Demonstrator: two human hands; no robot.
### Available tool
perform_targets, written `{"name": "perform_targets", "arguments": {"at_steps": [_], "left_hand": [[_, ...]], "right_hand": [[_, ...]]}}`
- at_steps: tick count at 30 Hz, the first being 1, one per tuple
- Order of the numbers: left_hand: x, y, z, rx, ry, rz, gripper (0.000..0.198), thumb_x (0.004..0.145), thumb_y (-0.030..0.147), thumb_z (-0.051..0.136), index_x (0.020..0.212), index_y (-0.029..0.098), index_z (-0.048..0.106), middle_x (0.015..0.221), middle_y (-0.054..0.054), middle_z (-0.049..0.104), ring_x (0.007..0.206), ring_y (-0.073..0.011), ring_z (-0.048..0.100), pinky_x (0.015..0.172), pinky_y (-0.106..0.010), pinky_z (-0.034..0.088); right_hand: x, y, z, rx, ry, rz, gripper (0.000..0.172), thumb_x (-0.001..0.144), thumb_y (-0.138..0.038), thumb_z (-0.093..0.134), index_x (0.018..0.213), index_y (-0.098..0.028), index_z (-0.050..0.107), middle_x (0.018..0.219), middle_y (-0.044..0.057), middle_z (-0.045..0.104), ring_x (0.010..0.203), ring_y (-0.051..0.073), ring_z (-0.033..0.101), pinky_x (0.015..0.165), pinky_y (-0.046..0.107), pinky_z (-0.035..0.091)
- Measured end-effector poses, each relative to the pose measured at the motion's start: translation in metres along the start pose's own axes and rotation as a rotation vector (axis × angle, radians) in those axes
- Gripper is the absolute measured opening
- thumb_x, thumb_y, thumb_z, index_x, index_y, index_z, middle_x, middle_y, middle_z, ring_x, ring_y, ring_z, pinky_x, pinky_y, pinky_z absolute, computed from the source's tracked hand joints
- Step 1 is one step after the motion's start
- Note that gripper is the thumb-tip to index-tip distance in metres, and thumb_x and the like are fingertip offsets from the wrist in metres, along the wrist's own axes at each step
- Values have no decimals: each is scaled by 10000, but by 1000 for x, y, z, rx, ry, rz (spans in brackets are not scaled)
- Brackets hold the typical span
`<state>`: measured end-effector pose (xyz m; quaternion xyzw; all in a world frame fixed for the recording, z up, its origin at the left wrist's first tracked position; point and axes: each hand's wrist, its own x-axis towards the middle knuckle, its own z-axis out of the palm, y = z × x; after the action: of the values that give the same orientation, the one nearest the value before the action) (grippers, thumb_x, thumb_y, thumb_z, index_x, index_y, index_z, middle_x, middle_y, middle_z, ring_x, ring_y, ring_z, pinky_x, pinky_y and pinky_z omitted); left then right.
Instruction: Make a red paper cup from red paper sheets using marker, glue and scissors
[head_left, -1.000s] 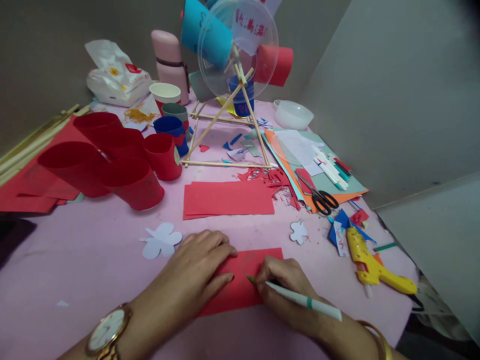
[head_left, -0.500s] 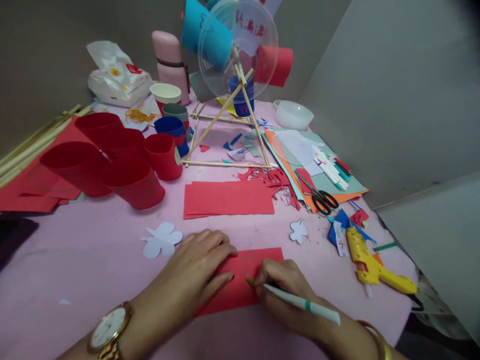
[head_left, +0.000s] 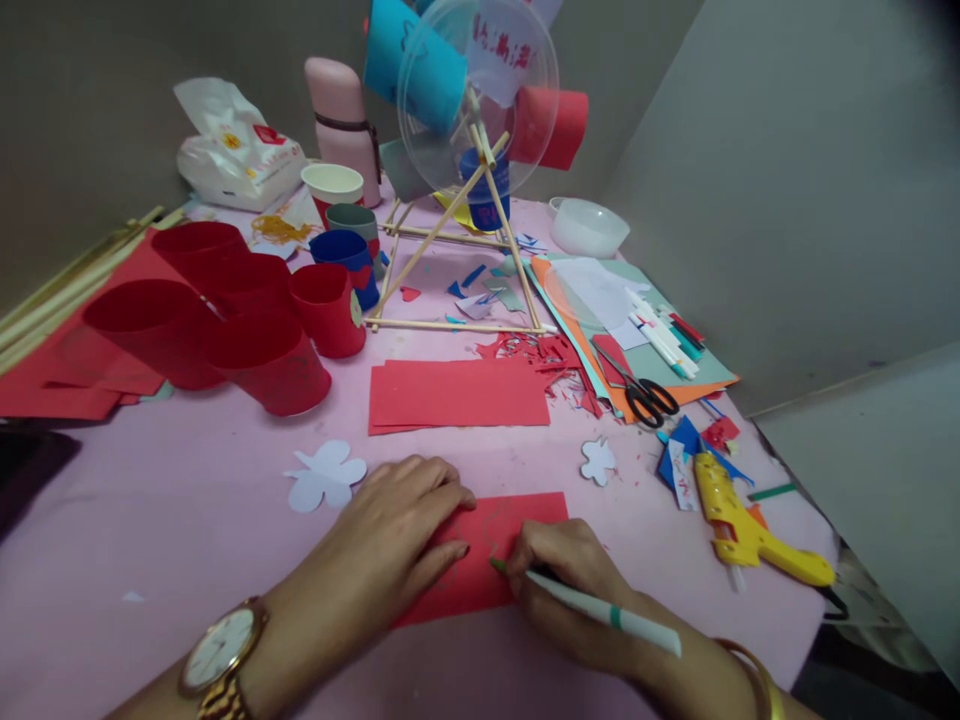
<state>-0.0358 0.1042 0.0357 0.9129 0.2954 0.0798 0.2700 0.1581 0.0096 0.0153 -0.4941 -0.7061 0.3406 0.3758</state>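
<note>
A red paper strip (head_left: 480,565) lies on the pink tabletop in front of me. My left hand (head_left: 420,535) rests flat on its left part, fingers stretched out and holding nothing. In my right hand (head_left: 559,580) is a white marker (head_left: 607,607) with a green band, pinched near its green tip. That tip touches the strip, where faint drawn lines show. Beyond it lie more red strips (head_left: 459,393), stacked. A white paper flower cutout (head_left: 328,476) sits near my left hand, and a smaller flower cutout (head_left: 598,461) lies past my right.
Several red cups (head_left: 274,365) stand at left. A stick frame (head_left: 450,325) carries a clear disc with coloured cups at the back. Scissors (head_left: 649,398), markers (head_left: 664,335) and a yellow glue gun (head_left: 739,525) lie at right. A pink flask (head_left: 341,125) stands by a tissue pack (head_left: 240,165).
The marker tip has shifted very slightly on the red strip. My left hand stays in place, and the camera view has moved a little.
</note>
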Motion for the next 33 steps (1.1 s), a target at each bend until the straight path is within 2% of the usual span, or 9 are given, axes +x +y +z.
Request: {"name": "perform_targets", "arguments": {"at_steps": [12, 33], "left_hand": [[-2, -1, 2, -7, -6, 5, 180, 868, 215, 572, 1047, 234, 566, 1048, -34, 551, 957, -236, 498, 810, -383, 356], [-1, -1, 1, -9, -19, 1, 179, 869, 225, 569, 1048, 232, 569, 1048, -34, 554, 968, -241, 503, 817, -393, 362]], "right_hand": [[0, -2, -1, -27, -13, -12, 218, 619, -24, 445, 699, -227, 444, 527, -96, 376, 433, 73, 352, 455, 180, 292], [1, -3, -4, 39, -42, -17, 214, 578, -22, 425, 655, -220, 450, 518, -89, 403, 427, 70, 373, 448, 173, 305]]}}
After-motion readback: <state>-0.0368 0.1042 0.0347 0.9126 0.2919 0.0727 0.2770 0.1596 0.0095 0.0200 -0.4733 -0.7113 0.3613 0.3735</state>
